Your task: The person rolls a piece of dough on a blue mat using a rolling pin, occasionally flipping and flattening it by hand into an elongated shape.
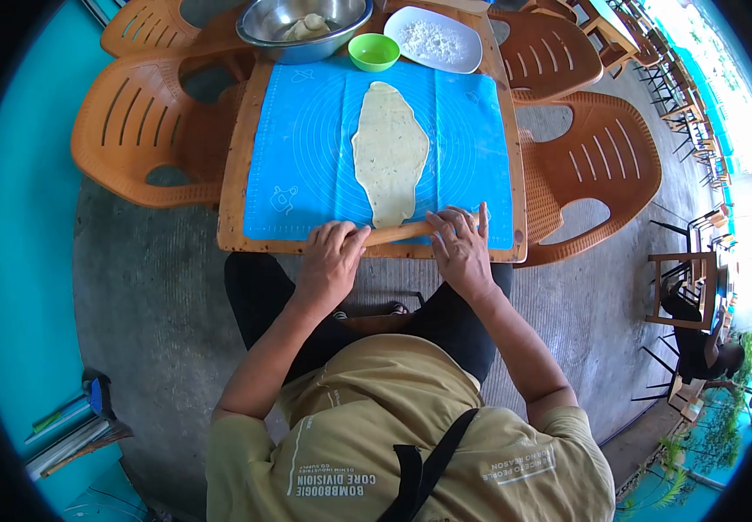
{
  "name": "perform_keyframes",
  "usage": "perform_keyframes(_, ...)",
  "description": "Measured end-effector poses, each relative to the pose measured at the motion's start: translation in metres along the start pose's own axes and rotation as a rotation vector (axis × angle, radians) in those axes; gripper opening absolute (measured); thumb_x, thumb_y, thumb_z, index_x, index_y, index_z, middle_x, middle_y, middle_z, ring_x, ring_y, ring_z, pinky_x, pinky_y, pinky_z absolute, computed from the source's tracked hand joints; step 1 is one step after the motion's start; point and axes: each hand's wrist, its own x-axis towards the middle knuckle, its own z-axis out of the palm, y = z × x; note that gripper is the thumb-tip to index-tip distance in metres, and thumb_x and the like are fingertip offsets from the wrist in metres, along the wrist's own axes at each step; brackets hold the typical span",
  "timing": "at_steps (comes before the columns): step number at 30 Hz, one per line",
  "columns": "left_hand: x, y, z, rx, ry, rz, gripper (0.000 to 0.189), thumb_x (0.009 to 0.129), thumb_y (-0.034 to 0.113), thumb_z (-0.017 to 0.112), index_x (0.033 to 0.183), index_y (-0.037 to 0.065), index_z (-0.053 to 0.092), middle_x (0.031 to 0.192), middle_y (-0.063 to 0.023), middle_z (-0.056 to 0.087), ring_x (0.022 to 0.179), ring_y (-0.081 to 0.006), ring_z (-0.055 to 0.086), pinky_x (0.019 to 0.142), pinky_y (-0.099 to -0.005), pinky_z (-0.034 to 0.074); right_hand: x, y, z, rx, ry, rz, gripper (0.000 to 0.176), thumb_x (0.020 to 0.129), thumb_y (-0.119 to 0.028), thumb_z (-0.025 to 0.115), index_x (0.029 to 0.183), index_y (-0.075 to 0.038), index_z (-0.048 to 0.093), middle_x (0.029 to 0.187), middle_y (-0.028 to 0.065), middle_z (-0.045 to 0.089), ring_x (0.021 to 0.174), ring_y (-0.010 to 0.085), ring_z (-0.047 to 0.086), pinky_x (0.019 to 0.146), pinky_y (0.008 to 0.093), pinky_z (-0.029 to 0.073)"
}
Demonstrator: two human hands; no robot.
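Wooden rolling pin [400, 232] lies crosswise at the near edge of the blue mat [293, 157], on the bench [234, 187]. Left hand [332, 257] bends over its left end, right hand [460, 250] over its right part, fingers spread; can't tell if they grasp it or only press. Flat dough sheet [391, 152] runs near to far mid-mat, near tip at the pin. Far left: steel bowl [305, 54], dough lump [308, 27] inside. Green bowl [374, 63] to its right, then white plate [396, 24] with white powder [435, 42].

Cream flecked dough [391, 152], white-ringed blue mat [298, 148], tan rolling pin [399, 232]
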Motion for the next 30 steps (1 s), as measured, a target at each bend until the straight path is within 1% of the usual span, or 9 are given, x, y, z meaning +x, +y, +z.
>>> perform_keyframes(7,0.036,-0.02,-0.017,0.025,0.103,0.075,0.04,0.096,0.009,0.072,0.135,0.006,0.063,0.119,-0.0098,0.063,0.115,-0.0297,0.061,0.103,-0.0482,0.045,0.029,0.003,-0.009,0.02,0.049,-0.029,0.042,0.093,-0.011,0.073,0.134,-0.013,0.063,0.124,0.007,0.064,0.123,0.0282,0.062,0.125,0.0672,0.025)
perform_keyframes(9,0.048,-0.033,-0.014,0.042,0.112,0.066,0.039,0.097,0.01,0.071,0.135,0.006,0.063,0.12,-0.0099,0.064,0.116,-0.0294,0.061,0.104,-0.0481,0.044,0.044,0.002,-0.007,0.062,0.052,0.035,0.037,0.096,-0.014,0.072,0.132,-0.01,0.065,0.125,0.0098,0.065,0.123,0.0298,0.063,0.125,0.0579,0.031)
perform_keyframes(11,0.057,-0.042,-0.01,0.073,0.157,0.076,0.032,0.099,0.012,0.07,0.131,0.006,0.065,0.114,-0.0073,0.064,0.111,-0.0258,0.061,0.102,-0.0468,0.043,0.05,0.005,0.006,0.072,0.061,0.039,0.036,0.096,-0.012,0.071,0.131,-0.009,0.064,0.125,0.011,0.065,0.124,0.031,0.063,0.124,0.0576,0.033)
perform_keyframes(13,0.056,-0.049,-0.005,0.093,0.071,0.035,0.034,0.101,0.013,0.068,0.134,0.006,0.064,0.12,-0.0082,0.065,0.117,-0.0262,0.06,0.107,-0.0475,0.041,0.052,0.006,0.016,0.087,0.064,0.044,0.035,0.096,-0.011,0.071,0.13,-0.008,0.064,0.126,0.0122,0.065,0.124,0.0322,0.062,0.123,0.0573,0.035)
perform_keyframes(16,0.049,-0.054,0.005,0.205,0.01,-0.018,0.041,0.105,0.018,0.063,0.143,0.005,0.06,0.137,-0.0116,0.063,0.133,-0.0275,0.056,0.118,-0.0495,0.035,0.045,0.003,0.023,0.097,0.031,0.037,0.042,0.1,-0.011,0.065,0.14,-0.004,0.059,0.139,0.0169,0.062,0.137,0.037,0.055,0.126,0.0579,0.031)
perform_keyframes(18,0.044,-0.049,0.008,0.295,0.031,-0.022,0.045,0.107,0.022,0.06,0.148,0.004,0.057,0.148,-0.014,0.06,0.144,-0.0284,0.051,0.125,-0.0509,0.031,0.037,-0.002,0.025,-0.02,0.042,0.033,0.054,0.104,-0.017,0.059,0.154,0.002,0.048,0.156,0.0232,0.051,0.152,0.0424,0.04,0.128,0.0577,0.026)
perform_keyframes(19,0.043,-0.043,0.007,0.248,0.023,-0.037,0.049,0.109,0.026,0.057,0.151,0.001,0.054,0.156,-0.0152,0.053,0.151,-0.0294,0.044,0.128,-0.0523,0.025,0.034,-0.003,0.024,-0.019,0.037,0.037,0.054,0.104,-0.017,0.059,0.154,0.002,0.048,0.156,0.0232,0.051,0.152,0.0424,0.04,0.128,0.0577,0.026)
perform_keyframes(21,0.045,-0.035,0.007,0.194,-0.071,-0.035,0.06,0.112,0.035,0.048,0.157,-0.004,0.045,0.168,-0.0171,0.041,0.16,-0.03,0.031,0.133,-0.0541,0.017,0.033,-0.003,0.021,-0.023,-0.114,0.082,0.065,0.108,-0.025,0.054,0.162,0.006,0.034,0.168,0.0259,0.036,0.16,0.0446,0.025,0.131,0.0562,0.02)
perform_keyframes(30,0.07,-0.035,0.022,0.281,-0.099,-0.101,0.066,0.114,0.038,0.039,0.161,-0.009,0.034,0.171,-0.025,0.03,0.163,-0.0349,0.021,0.134,-0.0507,0.015,0.064,0.006,0.022,-0.037,-0.182,0.128,0.068,0.112,-0.034,0.045,0.164,0.005,0.029,0.172,0.0256,0.028,0.162,0.0438,0.018,0.132,0.0557,0.014)
